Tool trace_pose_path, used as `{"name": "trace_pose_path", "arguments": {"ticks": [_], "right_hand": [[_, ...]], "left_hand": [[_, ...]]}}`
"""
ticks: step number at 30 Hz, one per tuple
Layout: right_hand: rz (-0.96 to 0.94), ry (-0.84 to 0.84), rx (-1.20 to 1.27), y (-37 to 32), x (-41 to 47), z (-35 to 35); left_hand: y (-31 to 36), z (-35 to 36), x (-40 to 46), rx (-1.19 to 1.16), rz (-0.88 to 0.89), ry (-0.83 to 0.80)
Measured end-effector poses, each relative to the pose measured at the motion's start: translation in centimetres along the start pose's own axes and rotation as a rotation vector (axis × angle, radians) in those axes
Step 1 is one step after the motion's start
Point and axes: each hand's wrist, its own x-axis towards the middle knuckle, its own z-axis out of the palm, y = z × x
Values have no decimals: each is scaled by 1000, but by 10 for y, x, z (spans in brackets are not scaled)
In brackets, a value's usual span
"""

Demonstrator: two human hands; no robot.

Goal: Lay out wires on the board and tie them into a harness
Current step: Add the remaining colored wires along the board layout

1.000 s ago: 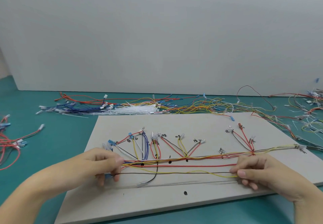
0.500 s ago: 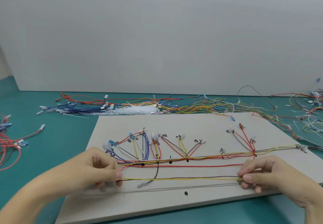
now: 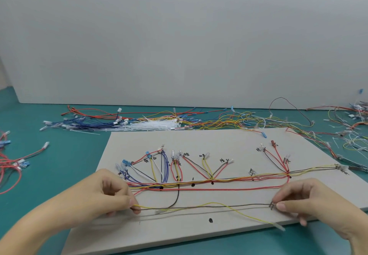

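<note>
A grey board (image 3: 199, 233) lies on the teal table. Coloured wires fan out over it and meet in one long horizontal bundle (image 3: 229, 179), with a red wire (image 3: 219, 189) just below. My left hand (image 3: 111, 197) pinches the left ends of a dark brown wire (image 3: 219, 206) and a yellow wire (image 3: 249, 216) near the board's front left. My right hand (image 3: 300, 201) pinches the brown wire's right terminal. The yellow wire's right end hangs free, and its clear terminal (image 3: 279, 226) lies at the board's front edge.
Loose wires in red, yellow and blue (image 3: 199, 121) lie piled along the back of the table with a heap of white cable ties (image 3: 157, 127). More wire bundles sit at the far left (image 3: 12, 165) and far right (image 3: 354, 135).
Both hands drew the brown and yellow wires toward the board's front edge. The yellow wire's right end slipped out of my right hand and dropped to the board's front edge.
</note>
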Motion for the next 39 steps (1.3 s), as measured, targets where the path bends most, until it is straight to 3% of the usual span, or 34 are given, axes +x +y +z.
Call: {"name": "trace_pose_path", "arguments": {"ticks": [9, 18, 20, 25, 32, 39], "right_hand": [[3, 10, -91, -6, -4, 6], [-264, 187, -50, -16, 3, 33], [-280, 145, -106, -21, 4, 40], [-156, -144, -312, -28, -1, 50], [-160, -111, -462, -30, -9, 56], [-201, -70, -118, -30, -10, 27]], "left_hand": [[-2, 1, 0, 14, -22, 25], [2, 9, 2, 56, -9, 69], [3, 11, 1, 59, -13, 85], [4, 10, 1, 29, -1, 94], [1, 8, 1, 50, 6, 71], [-7, 8, -1, 63, 43, 137]]}}
